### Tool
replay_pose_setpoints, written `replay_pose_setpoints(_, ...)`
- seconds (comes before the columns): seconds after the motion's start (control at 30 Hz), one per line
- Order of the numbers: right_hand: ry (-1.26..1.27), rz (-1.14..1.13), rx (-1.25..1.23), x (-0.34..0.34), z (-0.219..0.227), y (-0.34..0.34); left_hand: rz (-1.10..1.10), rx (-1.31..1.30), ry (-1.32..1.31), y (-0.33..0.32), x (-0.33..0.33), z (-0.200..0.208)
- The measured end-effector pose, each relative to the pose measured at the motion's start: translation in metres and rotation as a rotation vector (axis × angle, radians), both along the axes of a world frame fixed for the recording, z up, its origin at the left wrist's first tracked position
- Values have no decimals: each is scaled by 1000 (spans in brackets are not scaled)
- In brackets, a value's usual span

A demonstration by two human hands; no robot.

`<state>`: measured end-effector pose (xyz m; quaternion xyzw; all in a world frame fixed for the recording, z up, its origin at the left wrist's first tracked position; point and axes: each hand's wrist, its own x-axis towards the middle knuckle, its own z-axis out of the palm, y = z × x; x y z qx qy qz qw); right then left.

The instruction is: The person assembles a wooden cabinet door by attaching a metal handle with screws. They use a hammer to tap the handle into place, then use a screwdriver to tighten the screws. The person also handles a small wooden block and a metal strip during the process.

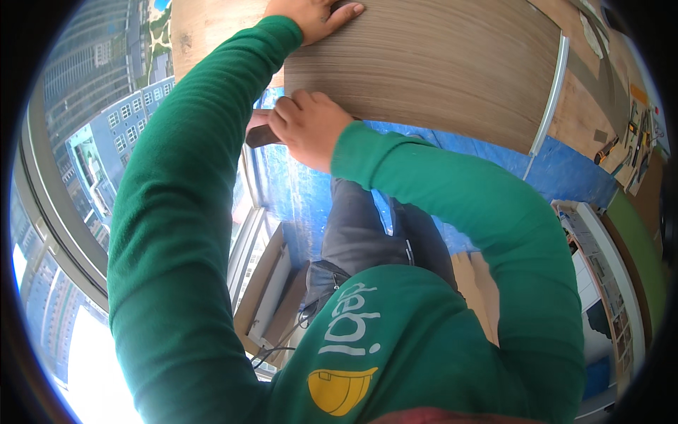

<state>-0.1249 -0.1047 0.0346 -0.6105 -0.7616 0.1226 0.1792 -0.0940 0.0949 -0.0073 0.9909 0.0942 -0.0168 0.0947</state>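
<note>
A wood-grain board (438, 63) lies flat in front of me at the top of the view. My left hand (318, 20) rests on its far left part, thumb stretched out; the view's upper edge cuts off some of the fingers. At the board's near left corner, my right hand (311, 128) is closed around a small dark brown piece (263, 136) with a flat end. This piece sticks out to the left of the fingers, close to the board's edge. Most of it is hidden by the hand, so its kind is not clear.
Under the board is a light wooden worktop (565, 138). Blue sheeting (558, 169) covers the area below its near edge. Several hand tools (639, 138) lie at the far right. Windows (60, 205) run along my left side, and a long open box (261, 283) stands beneath them.
</note>
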Motion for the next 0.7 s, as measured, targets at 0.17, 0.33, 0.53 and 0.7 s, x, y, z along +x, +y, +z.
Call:
replay_pose_setpoints(0.17, 49, -37, 114, -23, -9, 34, 5, -32, -53, 0, -3, -2)
replay_pose_setpoints(0.33, 44, 39, 3, -33, -5, 45, 10, -24, -53, 0, -3, -3)
replay_pose_setpoints(0.53, 42, 17, 78, -25, -6, 36, 8, -29, -67, 1, -1, -5)
replay_pose_setpoints(0.7, 32, -22, 29, -26, -5, 35, 5, -18, -47, 2, -2, -4)
